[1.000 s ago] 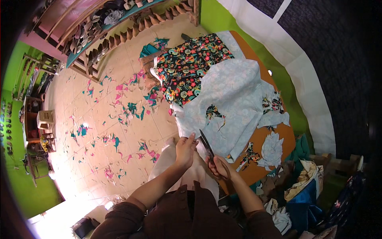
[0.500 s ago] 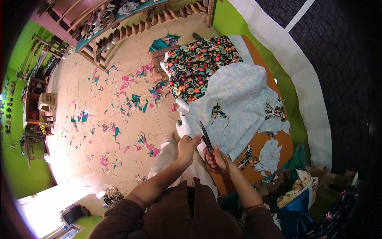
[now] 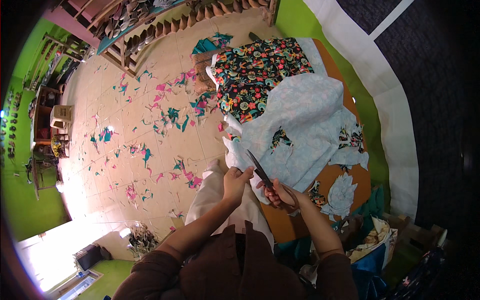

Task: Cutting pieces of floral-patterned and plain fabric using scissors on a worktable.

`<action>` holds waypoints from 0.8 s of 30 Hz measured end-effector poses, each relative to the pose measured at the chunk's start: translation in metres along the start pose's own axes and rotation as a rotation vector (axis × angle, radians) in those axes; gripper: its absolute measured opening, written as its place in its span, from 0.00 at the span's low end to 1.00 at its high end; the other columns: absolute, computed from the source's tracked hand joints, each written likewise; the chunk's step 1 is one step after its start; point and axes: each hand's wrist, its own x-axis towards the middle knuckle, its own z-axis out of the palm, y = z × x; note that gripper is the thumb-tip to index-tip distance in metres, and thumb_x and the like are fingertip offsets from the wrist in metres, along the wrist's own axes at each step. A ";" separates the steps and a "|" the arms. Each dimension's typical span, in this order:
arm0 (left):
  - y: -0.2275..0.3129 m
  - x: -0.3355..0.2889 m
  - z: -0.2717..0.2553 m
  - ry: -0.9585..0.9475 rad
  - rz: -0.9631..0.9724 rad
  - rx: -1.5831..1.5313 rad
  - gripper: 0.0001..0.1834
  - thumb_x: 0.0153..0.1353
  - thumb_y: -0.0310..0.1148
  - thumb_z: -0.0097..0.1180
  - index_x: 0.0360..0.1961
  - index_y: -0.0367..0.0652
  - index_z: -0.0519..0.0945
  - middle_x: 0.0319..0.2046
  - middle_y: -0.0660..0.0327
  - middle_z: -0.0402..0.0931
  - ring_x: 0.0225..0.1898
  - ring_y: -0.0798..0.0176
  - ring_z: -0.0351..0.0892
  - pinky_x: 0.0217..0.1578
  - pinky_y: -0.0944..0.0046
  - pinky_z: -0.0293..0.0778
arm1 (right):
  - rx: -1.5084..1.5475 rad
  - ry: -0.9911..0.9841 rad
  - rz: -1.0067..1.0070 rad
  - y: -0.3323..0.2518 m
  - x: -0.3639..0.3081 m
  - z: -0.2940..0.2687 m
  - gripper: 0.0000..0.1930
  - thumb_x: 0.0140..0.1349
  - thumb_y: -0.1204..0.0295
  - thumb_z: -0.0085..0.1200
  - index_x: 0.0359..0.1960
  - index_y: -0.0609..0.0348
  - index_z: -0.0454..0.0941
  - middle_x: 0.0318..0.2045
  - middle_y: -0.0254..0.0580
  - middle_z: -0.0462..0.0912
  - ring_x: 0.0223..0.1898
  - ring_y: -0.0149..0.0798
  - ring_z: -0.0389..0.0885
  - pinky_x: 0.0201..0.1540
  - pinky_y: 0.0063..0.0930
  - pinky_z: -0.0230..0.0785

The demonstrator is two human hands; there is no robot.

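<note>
Near cloth edge (image 3: 236,154), right hand (image 3: 279,194) holds scissors (image 3: 259,168).

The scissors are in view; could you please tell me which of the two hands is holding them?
The right hand: it grips the scissors, while the left hand is only beside them, near the pale cloth.

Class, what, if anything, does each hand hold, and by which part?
Right hand: dark metal scissors, by the handles. Left hand: cannot tell whether it grips the pale blue cloth.
</note>
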 end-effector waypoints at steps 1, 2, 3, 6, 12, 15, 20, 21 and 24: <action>0.001 -0.001 0.000 0.009 0.024 0.050 0.13 0.47 0.31 0.58 0.25 0.35 0.68 0.21 0.61 0.72 0.25 0.70 0.72 0.28 0.74 0.66 | -0.032 0.013 -0.018 -0.001 0.000 0.001 0.40 0.43 0.33 0.32 0.42 0.59 0.64 0.19 0.25 0.57 0.15 0.19 0.50 0.14 0.10 0.45; 0.003 -0.002 0.000 0.007 0.024 0.051 0.13 0.47 0.31 0.58 0.25 0.35 0.68 0.21 0.61 0.72 0.25 0.70 0.72 0.28 0.74 0.66 | -0.031 0.014 -0.020 -0.002 0.000 0.002 0.40 0.43 0.33 0.32 0.42 0.59 0.64 0.19 0.25 0.57 0.15 0.19 0.50 0.14 0.10 0.45; 0.004 -0.003 0.000 0.021 0.008 0.073 0.13 0.47 0.31 0.59 0.24 0.34 0.69 0.21 0.60 0.72 0.25 0.70 0.72 0.28 0.74 0.66 | -0.047 0.010 -0.038 -0.004 -0.002 0.004 0.39 0.44 0.33 0.31 0.41 0.59 0.64 0.18 0.25 0.58 0.14 0.19 0.50 0.14 0.11 0.44; 0.007 -0.002 0.000 0.019 -0.001 0.079 0.13 0.47 0.31 0.59 0.24 0.34 0.69 0.21 0.60 0.72 0.25 0.70 0.72 0.28 0.74 0.66 | -0.051 -0.020 -0.077 0.001 -0.001 0.001 0.36 0.48 0.36 0.29 0.39 0.58 0.65 0.16 0.25 0.57 0.11 0.19 0.51 0.10 0.13 0.44; 0.008 0.002 -0.002 -0.014 -0.010 0.086 0.12 0.47 0.31 0.58 0.26 0.33 0.70 0.23 0.60 0.73 0.25 0.70 0.71 0.28 0.73 0.66 | -0.030 -0.024 -0.016 -0.005 -0.003 0.001 0.37 0.46 0.34 0.29 0.38 0.59 0.65 0.15 0.25 0.57 0.12 0.19 0.50 0.12 0.13 0.43; 0.013 -0.001 0.000 -0.062 -0.023 0.090 0.12 0.48 0.31 0.58 0.27 0.33 0.71 0.23 0.60 0.73 0.26 0.70 0.71 0.29 0.73 0.66 | -0.004 0.032 -0.022 -0.001 0.005 0.003 0.37 0.47 0.35 0.28 0.37 0.59 0.66 0.14 0.25 0.56 0.11 0.19 0.50 0.11 0.13 0.42; 0.012 0.004 -0.010 -0.063 -0.024 0.035 0.12 0.47 0.32 0.58 0.28 0.34 0.71 0.23 0.60 0.73 0.25 0.70 0.71 0.28 0.73 0.66 | -0.042 -0.095 0.046 -0.014 0.011 -0.005 0.38 0.47 0.34 0.27 0.39 0.60 0.65 0.15 0.25 0.56 0.12 0.19 0.50 0.11 0.13 0.42; 0.012 0.005 -0.012 -0.064 -0.032 0.034 0.12 0.48 0.32 0.58 0.28 0.34 0.71 0.23 0.60 0.73 0.25 0.70 0.71 0.28 0.73 0.66 | -0.049 -0.093 0.041 -0.015 0.012 -0.005 0.36 0.49 0.36 0.27 0.38 0.59 0.65 0.13 0.25 0.55 0.10 0.19 0.49 0.09 0.13 0.42; 0.015 0.006 -0.016 -0.073 -0.059 0.029 0.12 0.48 0.31 0.58 0.27 0.34 0.71 0.23 0.61 0.72 0.25 0.70 0.71 0.28 0.73 0.66 | -0.026 -0.101 0.056 -0.016 0.017 -0.006 0.35 0.50 0.37 0.25 0.36 0.60 0.65 0.12 0.25 0.54 0.09 0.18 0.49 0.09 0.13 0.42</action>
